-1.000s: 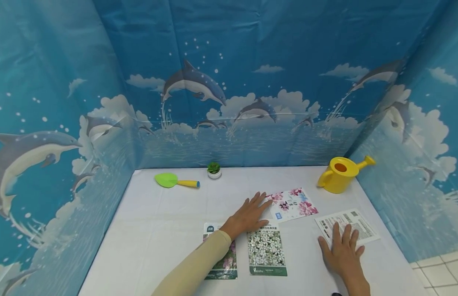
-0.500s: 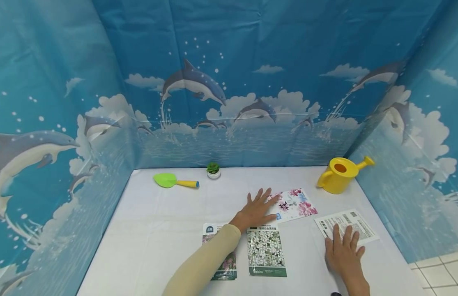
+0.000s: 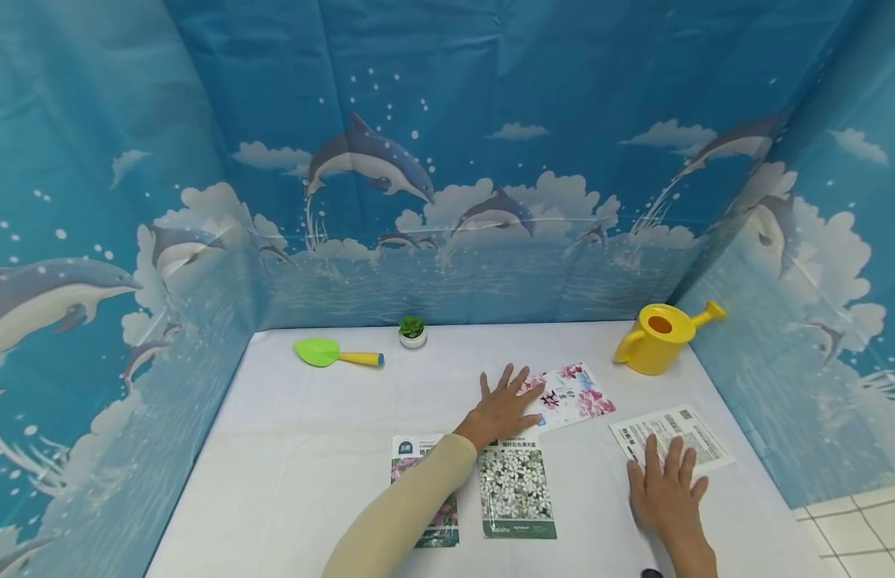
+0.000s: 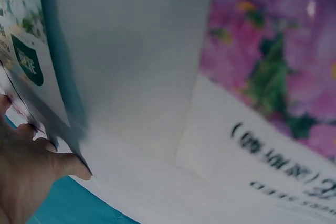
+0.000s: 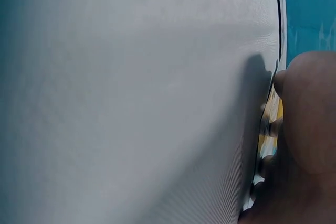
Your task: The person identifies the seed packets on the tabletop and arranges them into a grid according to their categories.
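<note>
My left hand (image 3: 499, 408) lies flat with fingers spread, its fingertips over the left edge of a white seed packet with pink blossoms (image 3: 571, 395). Below its wrist is a green-and-white seed packet with white flowers (image 3: 518, 490). A purple-flowered seed packet (image 3: 444, 526) is partly hidden under the left sleeve; its flowers (image 4: 273, 61) fill the right of the left wrist view. My right hand (image 3: 665, 488) is spread palm down, fingertips on the lower edge of a white packet with printed text and a square code (image 3: 678, 433).
A yellow watering can (image 3: 657, 345) stands at the back right corner. A small potted succulent (image 3: 412, 331) and a toy trowel (image 3: 339, 354) with a green blade lie along the back edge. Dolphin-print curtains (image 3: 447, 273) enclose the white table (image 3: 274, 482) on three sides.
My left hand has slid a little right, its fingers spreading further over the blossom packet. The right thumb has drawn closer to its fingers. The packets keep their places.
</note>
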`<state>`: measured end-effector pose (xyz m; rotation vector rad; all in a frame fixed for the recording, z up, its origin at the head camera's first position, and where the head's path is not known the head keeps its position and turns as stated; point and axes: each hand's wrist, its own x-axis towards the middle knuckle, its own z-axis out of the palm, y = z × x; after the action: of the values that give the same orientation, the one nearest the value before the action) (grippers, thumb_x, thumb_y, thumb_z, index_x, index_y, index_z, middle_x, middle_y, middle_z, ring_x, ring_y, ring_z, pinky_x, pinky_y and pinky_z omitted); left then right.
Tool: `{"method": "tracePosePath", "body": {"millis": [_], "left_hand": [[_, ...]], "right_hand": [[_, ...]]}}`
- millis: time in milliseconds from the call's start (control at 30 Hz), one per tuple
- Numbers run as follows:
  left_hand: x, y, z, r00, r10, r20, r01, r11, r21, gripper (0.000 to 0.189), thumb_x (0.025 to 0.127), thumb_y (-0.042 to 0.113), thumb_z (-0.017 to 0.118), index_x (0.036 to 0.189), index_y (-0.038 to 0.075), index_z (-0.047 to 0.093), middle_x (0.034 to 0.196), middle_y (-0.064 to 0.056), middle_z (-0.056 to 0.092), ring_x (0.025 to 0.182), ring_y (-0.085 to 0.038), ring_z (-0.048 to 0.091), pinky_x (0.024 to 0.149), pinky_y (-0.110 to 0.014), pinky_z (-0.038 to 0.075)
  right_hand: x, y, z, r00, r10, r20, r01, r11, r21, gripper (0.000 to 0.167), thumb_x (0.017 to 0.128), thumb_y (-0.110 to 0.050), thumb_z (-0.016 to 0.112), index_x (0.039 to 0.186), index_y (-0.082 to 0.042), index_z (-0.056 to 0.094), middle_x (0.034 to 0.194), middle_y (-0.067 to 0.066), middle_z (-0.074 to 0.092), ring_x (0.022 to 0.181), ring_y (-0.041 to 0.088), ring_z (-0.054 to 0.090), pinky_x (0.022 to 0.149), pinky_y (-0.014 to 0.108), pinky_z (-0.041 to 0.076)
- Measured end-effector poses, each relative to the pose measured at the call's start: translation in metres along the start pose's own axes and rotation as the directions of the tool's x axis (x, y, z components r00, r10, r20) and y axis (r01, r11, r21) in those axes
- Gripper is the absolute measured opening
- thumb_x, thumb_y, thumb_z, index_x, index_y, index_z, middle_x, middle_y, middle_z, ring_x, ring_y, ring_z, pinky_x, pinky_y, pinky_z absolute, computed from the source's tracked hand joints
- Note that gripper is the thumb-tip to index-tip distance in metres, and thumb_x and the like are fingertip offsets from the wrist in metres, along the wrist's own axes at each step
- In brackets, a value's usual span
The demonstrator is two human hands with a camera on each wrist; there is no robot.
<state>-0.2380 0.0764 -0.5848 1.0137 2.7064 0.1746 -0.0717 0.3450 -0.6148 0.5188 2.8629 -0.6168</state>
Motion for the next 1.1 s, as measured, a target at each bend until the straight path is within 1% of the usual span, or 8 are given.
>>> {"method": "tracePosePath", "body": {"millis": [233, 400, 500, 633, 800, 867, 1000, 1100], "left_hand": [[-0.0011, -0.0038, -0.0013, 0.999, 0.002, -0.032, -0.001, 1.000, 0.019, 0.067, 0.112, 0.057, 0.046, 0.173, 0.033, 0.028, 0.182, -0.001, 0.013, 0.168, -0.026, 0.008, 0.129, -0.069, 0.018], [0.0004, -0.0049, 0.0010, 1.000, -0.015, 0.006, 0.016, 0.999, -0.028, 0.068, 0.113, 0.056, 0.046, 0.174, 0.034, 0.025, 0.183, 0.001, 0.008, 0.169, -0.023, 0.001, 0.131, -0.068, 0.011], [0.0010, -0.0052, 0.0014, 0.999, -0.030, 0.016, 0.031, 0.999, -0.039, 0.068, 0.113, 0.055, 0.046, 0.174, 0.034, 0.025, 0.183, 0.002, 0.007, 0.169, -0.022, 0.000, 0.131, -0.068, 0.010], [-0.0009, -0.0046, -0.0020, 0.999, -0.037, -0.010, 0.036, 0.998, -0.041, 0.068, 0.113, 0.054, 0.049, 0.173, 0.031, 0.028, 0.182, 0.000, 0.012, 0.168, -0.021, 0.006, 0.130, -0.067, 0.015], [-0.0005, -0.0045, -0.0049, 0.998, -0.054, -0.034, 0.051, 0.996, -0.069, 0.067, 0.113, 0.052, 0.050, 0.172, 0.027, 0.031, 0.182, -0.004, 0.014, 0.168, -0.020, 0.010, 0.131, -0.065, 0.018], [0.0004, -0.0050, -0.0049, 0.998, -0.057, -0.027, 0.055, 0.995, -0.079, 0.067, 0.114, 0.051, 0.049, 0.173, 0.026, 0.029, 0.182, -0.005, 0.012, 0.168, -0.020, 0.009, 0.131, -0.065, 0.017], [0.0018, -0.0053, -0.0045, 0.996, -0.087, -0.009, 0.086, 0.990, -0.111, 0.066, 0.115, 0.048, 0.047, 0.173, 0.025, 0.027, 0.182, -0.006, 0.009, 0.168, -0.023, 0.006, 0.132, -0.063, 0.013], [0.0024, -0.0059, -0.0054, 0.994, -0.112, -0.018, 0.109, 0.988, -0.111, 0.066, 0.115, 0.047, 0.048, 0.173, 0.024, 0.028, 0.182, -0.008, 0.011, 0.168, -0.025, 0.007, 0.132, -0.062, 0.014]], "right_hand": [[0.0006, -0.0011, -0.0023, 1.000, -0.005, -0.006, 0.005, 1.000, 0.004, 0.078, 0.117, -0.043, 0.029, 0.165, 0.014, 0.007, 0.165, 0.041, -0.027, 0.151, 0.061, -0.030, 0.115, 0.083, -0.019], [0.0005, 0.0001, -0.0024, 1.000, 0.001, 0.002, -0.001, 1.000, 0.006, 0.078, 0.116, -0.042, 0.030, 0.165, 0.014, 0.007, 0.164, 0.042, -0.027, 0.150, 0.061, -0.031, 0.114, 0.083, -0.019], [0.0011, 0.0014, -0.0009, 1.000, 0.000, 0.005, 0.000, 1.000, 0.005, 0.078, 0.116, -0.042, 0.031, 0.165, 0.014, 0.007, 0.164, 0.042, -0.027, 0.150, 0.061, -0.031, 0.114, 0.082, -0.019], [0.0022, 0.0026, 0.0016, 1.000, 0.000, -0.002, 0.000, 1.000, -0.006, 0.078, 0.116, -0.041, 0.033, 0.165, 0.014, 0.007, 0.164, 0.042, -0.027, 0.151, 0.061, -0.031, 0.114, 0.083, -0.019], [0.0017, 0.0027, 0.0016, 1.000, 0.002, -0.002, -0.002, 1.000, -0.007, 0.078, 0.116, -0.042, 0.033, 0.165, 0.014, 0.007, 0.165, 0.041, -0.027, 0.151, 0.060, -0.031, 0.114, 0.083, -0.019], [0.0013, 0.0023, 0.0008, 1.000, 0.002, -0.003, -0.002, 1.000, -0.004, 0.079, 0.116, -0.042, 0.033, 0.165, 0.014, 0.007, 0.165, 0.041, -0.027, 0.151, 0.060, -0.031, 0.114, 0.083, -0.019], [0.0000, 0.0009, -0.0004, 1.000, -0.004, -0.008, 0.004, 1.000, 0.005, 0.078, 0.116, -0.041, 0.035, 0.165, 0.015, 0.008, 0.165, 0.042, -0.025, 0.151, 0.061, -0.030, 0.114, 0.083, -0.019], [-0.0006, 0.0003, -0.0004, 1.000, -0.009, -0.008, 0.009, 1.000, 0.004, 0.078, 0.116, -0.041, 0.035, 0.165, 0.015, 0.009, 0.165, 0.042, -0.025, 0.151, 0.061, -0.030, 0.114, 0.083, -0.018]]}}
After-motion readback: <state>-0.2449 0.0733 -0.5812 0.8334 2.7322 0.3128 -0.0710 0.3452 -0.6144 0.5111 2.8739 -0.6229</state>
